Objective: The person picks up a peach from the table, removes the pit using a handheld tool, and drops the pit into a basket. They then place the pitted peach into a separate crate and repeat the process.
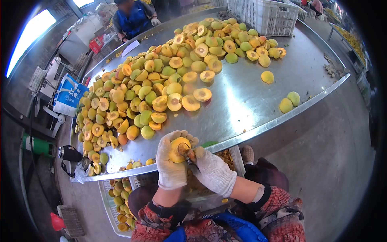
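In a knitted white glove, my left hand (172,171) is closed around a yellow peach half (176,152), its cut face turned towards my right hand. My right hand (213,171), gloved too, grips a small pitting tool (191,155) whose brown end is against the centre of the peach half. Most of the tool is hidden by the fingers, so its full shape does not show. Both hands are just over the near edge of the metal table (258,109). A large heap of halved peaches (161,76) lies beyond them.
White crates (264,16) stand at the table's far end. A crate of peach halves (121,201) and another with brown pits (227,159) sit below the edge. A black flask (69,154) is at the left. Across the table is another person (135,20).
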`<state>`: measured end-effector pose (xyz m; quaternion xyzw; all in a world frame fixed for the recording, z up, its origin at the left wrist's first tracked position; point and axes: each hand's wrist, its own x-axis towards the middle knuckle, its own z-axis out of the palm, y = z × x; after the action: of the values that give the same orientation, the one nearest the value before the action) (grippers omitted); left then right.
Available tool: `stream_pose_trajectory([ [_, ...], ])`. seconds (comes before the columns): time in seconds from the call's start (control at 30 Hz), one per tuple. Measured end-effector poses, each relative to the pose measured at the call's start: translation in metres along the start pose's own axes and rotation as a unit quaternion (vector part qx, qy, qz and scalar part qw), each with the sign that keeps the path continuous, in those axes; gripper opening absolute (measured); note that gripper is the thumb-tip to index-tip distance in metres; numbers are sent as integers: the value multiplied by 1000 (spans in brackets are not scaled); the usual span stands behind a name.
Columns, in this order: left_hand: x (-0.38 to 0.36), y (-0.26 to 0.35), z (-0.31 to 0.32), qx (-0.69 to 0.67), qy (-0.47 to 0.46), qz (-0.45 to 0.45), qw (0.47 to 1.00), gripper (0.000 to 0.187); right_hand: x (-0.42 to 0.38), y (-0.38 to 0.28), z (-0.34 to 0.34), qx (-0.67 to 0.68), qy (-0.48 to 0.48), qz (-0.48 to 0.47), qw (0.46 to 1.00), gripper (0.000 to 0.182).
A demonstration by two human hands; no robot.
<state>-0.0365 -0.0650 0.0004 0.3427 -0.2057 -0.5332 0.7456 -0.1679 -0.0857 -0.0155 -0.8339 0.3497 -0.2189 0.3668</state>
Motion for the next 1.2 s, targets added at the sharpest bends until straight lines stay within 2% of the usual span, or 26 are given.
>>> stream_pose_trajectory([
  [0.23, -10, 1, 2, 102, 40, 38, 993, 45, -6, -4, 8, 93, -38, 2, 995, 29],
  [0.43, -19, 13, -2, 209, 32, 20, 977, 48, -13, -5, 15, 169, -47, -27, 984, 30],
  [0.53, -18, 24, -3, 272, 8, -17, 962, 39, -16, -3, 23, 162, -43, -60, 984, 31],
  [0.63, -13, 32, -11, 304, -68, -39, 949, 28, -17, -4, 27, 162, -49, -59, 984, 31],
  [0.77, -7, 49, -6, 315, -84, -155, 933, 24, -16, -1, 36, 119, -79, -41, 989, 38],
  [0.83, -2, 53, -5, 333, -92, -189, 919, 22, -15, -4, 36, 151, -89, -18, 984, 39],
  [0.97, 6, 59, -6, 370, -120, -202, 899, 21, -13, -6, 40, 188, -60, -47, 979, 41],
  [1.07, 8, 60, -11, 380, -124, -213, 892, 20, -11, -10, 40, 224, -81, -10, 971, 42],
  [1.2, 6, 60, -14, 350, -112, -203, 908, 21, 3, -27, 2, 371, -261, 166, 876, 38],
])
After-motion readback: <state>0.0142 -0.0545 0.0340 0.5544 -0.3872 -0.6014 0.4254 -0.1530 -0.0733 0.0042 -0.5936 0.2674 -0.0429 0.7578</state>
